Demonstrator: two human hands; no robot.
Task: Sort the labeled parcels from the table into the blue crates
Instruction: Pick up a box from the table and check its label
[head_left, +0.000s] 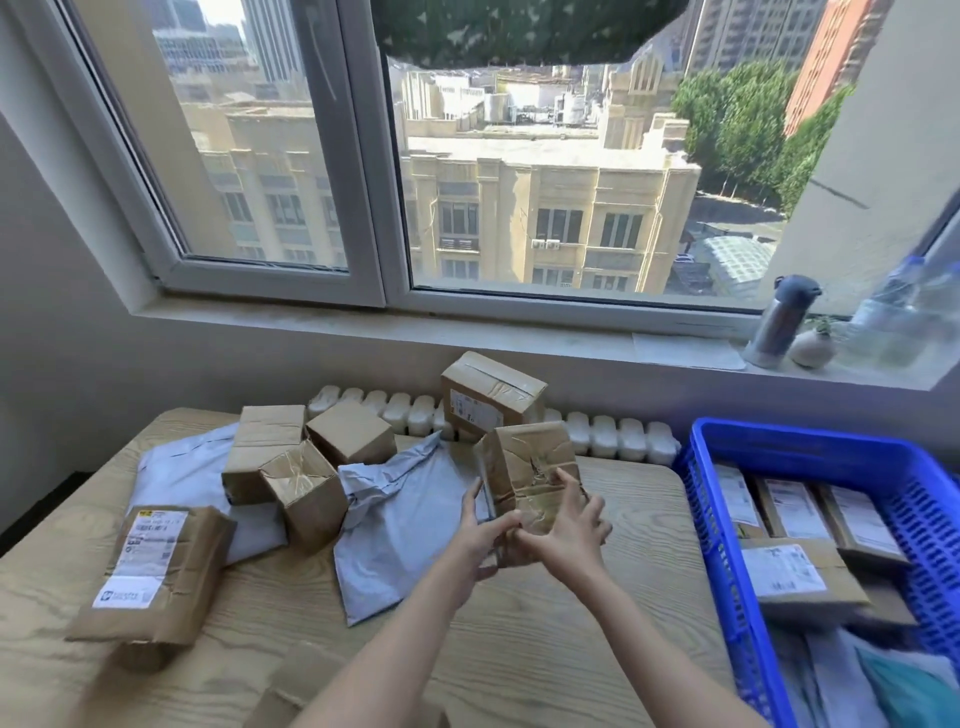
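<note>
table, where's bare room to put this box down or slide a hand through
Bare wood runs between the blue crate and the taped box that the left hand and right hand grip. A smaller patch lies between the labelled brown parcel and the grey mailer. The back left is crowded with stacked boxes.

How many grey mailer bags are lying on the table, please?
2. The left mailer bag lies partly under cardboard boxes; the middle mailer bag lies beside the left hand. Others may be hidden underneath.
</note>
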